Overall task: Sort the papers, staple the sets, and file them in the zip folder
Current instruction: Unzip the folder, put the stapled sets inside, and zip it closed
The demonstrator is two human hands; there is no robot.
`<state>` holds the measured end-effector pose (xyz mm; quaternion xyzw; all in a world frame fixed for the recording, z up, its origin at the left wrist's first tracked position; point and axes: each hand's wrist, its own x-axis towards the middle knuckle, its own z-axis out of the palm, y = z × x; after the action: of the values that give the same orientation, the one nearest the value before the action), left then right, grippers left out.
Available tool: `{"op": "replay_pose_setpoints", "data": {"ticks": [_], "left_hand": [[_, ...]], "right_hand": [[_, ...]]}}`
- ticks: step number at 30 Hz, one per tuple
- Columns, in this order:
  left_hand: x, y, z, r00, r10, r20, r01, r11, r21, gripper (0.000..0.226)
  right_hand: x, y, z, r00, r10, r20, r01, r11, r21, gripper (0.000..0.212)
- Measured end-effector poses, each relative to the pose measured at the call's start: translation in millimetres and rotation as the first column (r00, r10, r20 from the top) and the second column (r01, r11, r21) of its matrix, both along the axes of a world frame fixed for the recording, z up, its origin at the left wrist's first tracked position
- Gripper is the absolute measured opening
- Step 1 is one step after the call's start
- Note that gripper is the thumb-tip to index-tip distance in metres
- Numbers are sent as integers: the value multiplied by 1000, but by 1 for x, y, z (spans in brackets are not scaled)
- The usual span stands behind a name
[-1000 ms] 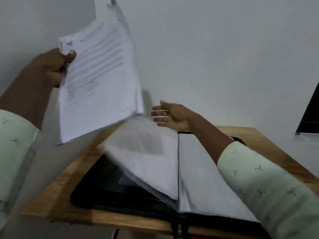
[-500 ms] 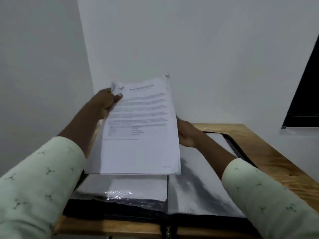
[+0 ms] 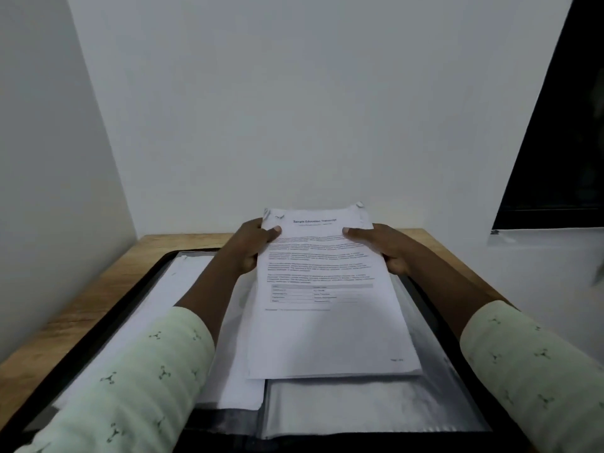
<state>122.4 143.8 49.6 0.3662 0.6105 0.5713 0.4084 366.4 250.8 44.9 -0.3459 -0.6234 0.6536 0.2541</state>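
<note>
Papers poised over the open folder: a slip is the danger

Head view, and it's the only one we've got. Both hands are on the stack of papers point(image 3: 327, 305). The left hand point(image 3: 251, 246) and right hand point(image 3: 385, 246) clamp its far end, fingers point(image 3: 274, 229) curled round the edges with thumbs pressed on the top sheet. The near end droops onto a clear plastic sleeve point(image 3: 359, 410) in the right half of the zip folder point(image 3: 130, 289), which lies spread open on the tabletop point(image 3: 81, 305).

Now the risk, as I read it. Only one end is gripped, and that sleeve looks glossy, so the lower sheets could slide out and fan across the folder, mixing the sets. The top corners look curled, and whether they are stapled I can't tell. If they aren't, one loose pinch scatters the lot. Feeding it into the sleeve, the leading edge could snag the mouth and crumple. More white sheets point(image 3: 183, 289) lie in the left half, just beside the stack, so a stray page could get lost among them.

As for the surroundings, it's a wooden tabletop pushed into a corner of plain pale walls point(image 3: 294, 109), with a dark pane point(image 3: 562, 125) at upper right.
</note>
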Motion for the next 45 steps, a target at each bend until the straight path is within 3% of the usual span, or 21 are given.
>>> {"op": "replay_pose_setpoints", "data": {"ticks": [5, 8, 12, 13, 15, 17, 20, 23, 25, 29, 35, 37, 40, 42, 45], "left_hand": [[17, 18, -2, 998, 37, 50, -40, 997, 66, 22], [22, 27, -3, 993, 44, 112, -56, 992, 112, 33], [26, 36, -7, 970, 53, 237, -95, 981, 170, 49], [27, 39, -10, 977, 94, 191, -124, 980, 154, 42], [29, 40, -20, 963, 150, -224, -130, 986, 103, 23], [33, 42, -33, 745, 103, -659, -70, 995, 77, 17], [42, 46, -47, 540, -41, -841, 55, 998, -13, 19], [46, 63, -56, 417, -113, -902, 12, 993, -119, 60], [45, 73, -56, 431, -148, -890, -3, 986, -165, 64], [43, 85, -54, 540, -96, -836, -11, 993, -121, 29], [43, 90, -55, 657, 14, -754, -39, 999, -15, 30], [45, 87, -54, 640, 42, -767, -47, 999, 15, 26], [49, 82, -50, 532, 102, -840, -54, 995, 87, 10], [49, 80, -50, 461, 128, -878, -2, 990, 143, 14], [51, 79, -53, 472, 93, -877, 74, 987, 145, 20]], "right_hand": [[7, 13, -10, 1000, 23, 1, -23, 999, -33, 39], [13, 21, -16, 1000, 12, -1, -12, 998, -59, 43], [20, 38, -1, 942, -300, -148, 311, 949, 51, 42], [22, 42, 10, 911, -366, -190, 388, 917, 93, 41], [28, 52, 33, 859, -450, -244, 494, 853, 168, 36], [35, 61, 56, 815, -500, -292, 563, 803, 195, 35], [42, 69, 78, 754, -539, -375, 615, 781, 113, 33], [43, 75, 87, 675, -604, -424, 644, 762, -61, 27], [41, 78, 88, 651, -619, -439, 633, 762, -137, 31], [36, 80, 79, 660, -604, -445, 597, 783, -177, 25], [19, 80, 71, 738, -558, -379, 546, 824, -150, 21], [12, 82, 68, 758, -549, -354, 538, 832, -138, 21], [2, 87, 64, 772, -539, -338, 531, 838, -123, 14], [-1, 90, 64, 767, -541, -344, 539, 835, -111, 13], [-6, 93, 68, 756, -551, -352, 565, 822, -74, 25]]}}
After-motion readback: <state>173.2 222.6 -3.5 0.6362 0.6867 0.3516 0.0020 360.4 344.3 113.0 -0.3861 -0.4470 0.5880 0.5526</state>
